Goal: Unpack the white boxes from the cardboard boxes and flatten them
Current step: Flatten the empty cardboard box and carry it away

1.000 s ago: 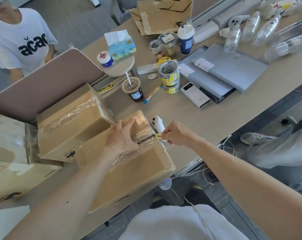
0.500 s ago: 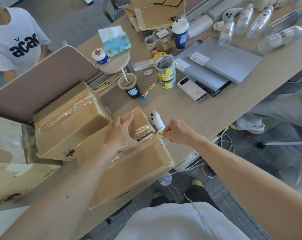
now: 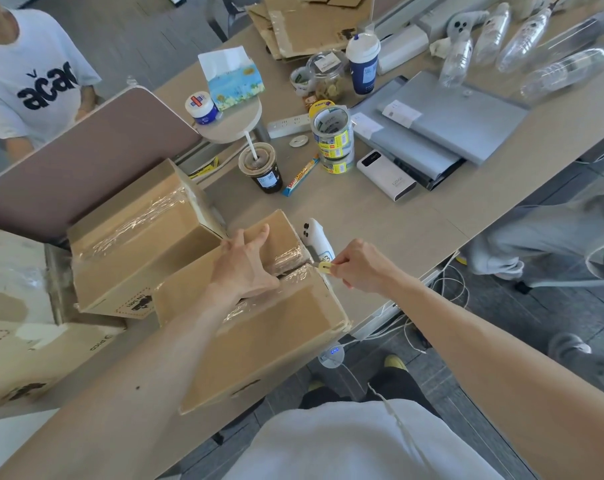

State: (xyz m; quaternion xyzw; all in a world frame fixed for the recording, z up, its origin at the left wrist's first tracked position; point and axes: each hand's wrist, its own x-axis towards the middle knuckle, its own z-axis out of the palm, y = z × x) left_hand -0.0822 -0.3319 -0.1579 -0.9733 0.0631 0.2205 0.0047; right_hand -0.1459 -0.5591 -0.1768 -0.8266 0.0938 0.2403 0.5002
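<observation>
The nearer cardboard box [image 3: 259, 334] lies in the lower middle of the frame. It is plain brown, its top seam sealed with crinkled clear tape, and its near right corner juts over the edge of the table [image 3: 414, 230]. The left hand [image 3: 248, 268] presses flat on the far flap with fingers spread wide. The right hand [image 3: 359, 268] pinches a small yellow cutter [image 3: 325, 267] at the seam's right end. A second taped box [image 3: 137, 237] sits touching it at upper left; its dashed label is too small to read. A larger box [image 3: 16, 323] at the left edge reads "PICO". A person's white T-shirt [image 3: 34, 77] at upper left shows "acar". A white controller [image 3: 316, 237] lies just beside the cutter, with bare tabletop between it and the white power bank [image 3: 385, 174].
</observation>
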